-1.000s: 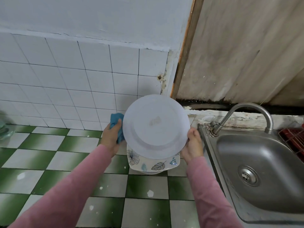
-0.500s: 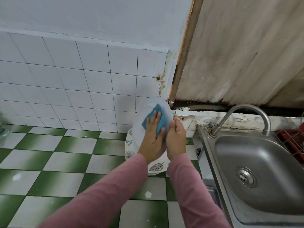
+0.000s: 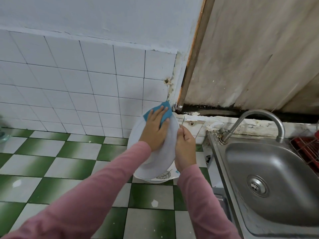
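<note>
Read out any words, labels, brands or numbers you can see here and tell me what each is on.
None: no readable text shows anywhere. The white plate, the blue cloth, the sink and the tap carry no lettering in view. The dish underneath shows only leaf drawings, no words.

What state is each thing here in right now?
white plate, held up on edge, tilted, over the patterned dish.
blue cloth, pressed flat near the plate's top rim.
left hand, fingers straight, pressing the cloth.
right hand, gripping the plate's right rim.
patterned dish, resting on the tiled counter.
tap, no water running.
</note>
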The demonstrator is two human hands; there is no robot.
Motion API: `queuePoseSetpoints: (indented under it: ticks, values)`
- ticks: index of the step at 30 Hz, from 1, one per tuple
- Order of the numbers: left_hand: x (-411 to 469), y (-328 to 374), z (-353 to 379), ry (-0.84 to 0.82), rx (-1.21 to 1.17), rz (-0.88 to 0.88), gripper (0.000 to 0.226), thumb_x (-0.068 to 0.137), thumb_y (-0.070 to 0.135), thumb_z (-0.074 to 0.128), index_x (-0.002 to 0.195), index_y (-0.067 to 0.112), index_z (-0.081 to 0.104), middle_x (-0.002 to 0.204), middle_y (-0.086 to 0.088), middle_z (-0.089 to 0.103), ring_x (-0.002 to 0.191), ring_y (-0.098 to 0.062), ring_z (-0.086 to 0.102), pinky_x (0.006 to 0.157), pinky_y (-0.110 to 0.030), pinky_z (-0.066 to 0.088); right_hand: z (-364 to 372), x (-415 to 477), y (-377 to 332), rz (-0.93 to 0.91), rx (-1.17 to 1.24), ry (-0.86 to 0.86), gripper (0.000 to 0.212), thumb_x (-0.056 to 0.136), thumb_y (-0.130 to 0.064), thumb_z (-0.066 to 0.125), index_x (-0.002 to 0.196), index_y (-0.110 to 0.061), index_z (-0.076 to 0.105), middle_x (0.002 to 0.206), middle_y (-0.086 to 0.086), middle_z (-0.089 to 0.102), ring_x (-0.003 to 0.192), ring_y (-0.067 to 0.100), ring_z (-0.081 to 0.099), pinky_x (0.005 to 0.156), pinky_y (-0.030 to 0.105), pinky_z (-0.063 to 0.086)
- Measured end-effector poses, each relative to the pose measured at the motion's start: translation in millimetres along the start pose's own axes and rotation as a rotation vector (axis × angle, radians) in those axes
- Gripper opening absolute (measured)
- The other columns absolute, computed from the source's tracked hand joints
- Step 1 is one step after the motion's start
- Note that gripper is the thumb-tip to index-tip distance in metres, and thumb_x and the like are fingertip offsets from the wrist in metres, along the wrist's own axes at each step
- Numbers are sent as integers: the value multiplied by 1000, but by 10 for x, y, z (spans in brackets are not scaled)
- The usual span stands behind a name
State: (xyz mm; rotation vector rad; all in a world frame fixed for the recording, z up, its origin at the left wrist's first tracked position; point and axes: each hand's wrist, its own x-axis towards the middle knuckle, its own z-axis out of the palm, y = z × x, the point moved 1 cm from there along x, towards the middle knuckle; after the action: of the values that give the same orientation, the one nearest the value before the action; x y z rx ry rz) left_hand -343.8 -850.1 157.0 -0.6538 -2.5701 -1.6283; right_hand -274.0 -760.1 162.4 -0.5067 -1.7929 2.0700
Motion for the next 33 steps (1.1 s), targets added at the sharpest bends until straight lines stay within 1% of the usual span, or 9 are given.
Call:
queuePoseSetpoints:
  ticks: [4, 6, 11, 16, 19, 21, 25, 30, 33]
  values:
    - [-245, 21, 78, -50, 200, 257, 53, 102, 40, 33, 153, 28, 25, 162, 10, 17, 151, -14, -5, 123, -31, -2, -9, 69, -43, 26, 56, 7, 33, 108, -14, 38, 100, -20, 70, 104, 11, 72, 97, 21, 66, 91, 36, 55]
    - [-257, -45, 82, -22, 199, 267, 53, 99, 44, 30, 151, 31, 27, 161, 9, 21, 151, -14, 0, 123, -34, 0, -17, 85, -37, 9, 15, -5, 33, 108, -15, 38, 99, -18, 69, 102, 9, 72, 95, 22, 65, 90, 37, 54]
    - [78, -152, -36, 197, -154, -293, 46, 103, 34, 37, 148, 21, 39, 155, -2, 36, 145, -22, 27, 121, -43, 19, -1, -3, 6, -89, -103, 23, 32, 107, -13, 38, 95, -12, 67, 84, 2, 65, 77, 14, 55, 75, 31, 46]
    - [29, -486, -168, 278, -209, -436, 43, 98, 38, 38, 134, 17, 52, 134, -6, 56, 121, -25, 51, 109, -42, 36, -26, -27, -27, -80, 1, 108, 36, 107, -12, 39, 90, -22, 69, 87, -1, 69, 81, 14, 58, 78, 34, 50]
    - [-119, -556, -99, 278, -355, -566, 38, 103, 33, 35, 137, 20, 46, 130, -5, 54, 112, -22, 49, 98, -33, 36, -47, 9, -35, -84, 75, 153, 34, 108, -14, 38, 94, -19, 69, 90, -1, 69, 84, 13, 60, 80, 37, 54]
    - [-268, -585, 5, 284, -450, -590, 40, 105, 36, 34, 143, 24, 39, 134, -3, 50, 117, -22, 47, 101, -34, 35, -44, 46, -70, -121, 110, 191, 32, 108, -14, 38, 94, -16, 66, 87, 0, 66, 80, 11, 57, 73, 31, 52]
    - [-589, -565, 258, 346, -425, -373, 48, 106, 33, 35, 152, 28, 24, 157, 6, 26, 145, -14, 23, 121, -36, 19, -38, 152, -174, -129, 211, 220, 31, 108, -11, 35, 97, -15, 65, 86, -2, 63, 72, 4, 55, 66, 18, 49]
    - [-765, -486, 279, 207, -70, 11, 47, 100, 42, 30, 146, 38, 25, 159, 20, 15, 151, -10, 1, 118, -15, 1, 17, 212, -158, -40, 338, 156, 27, 109, -14, 35, 100, -12, 61, 88, -1, 67, 73, 6, 61, 66, 22, 53]
    - [-776, -459, 216, 114, 106, 240, 53, 101, 41, 33, 152, 31, 22, 160, 23, 10, 152, -17, 0, 123, -29, 4, 49, 182, -104, 16, 370, 132, 29, 109, -16, 36, 95, -14, 62, 91, 0, 70, 83, 14, 64, 76, 28, 56]
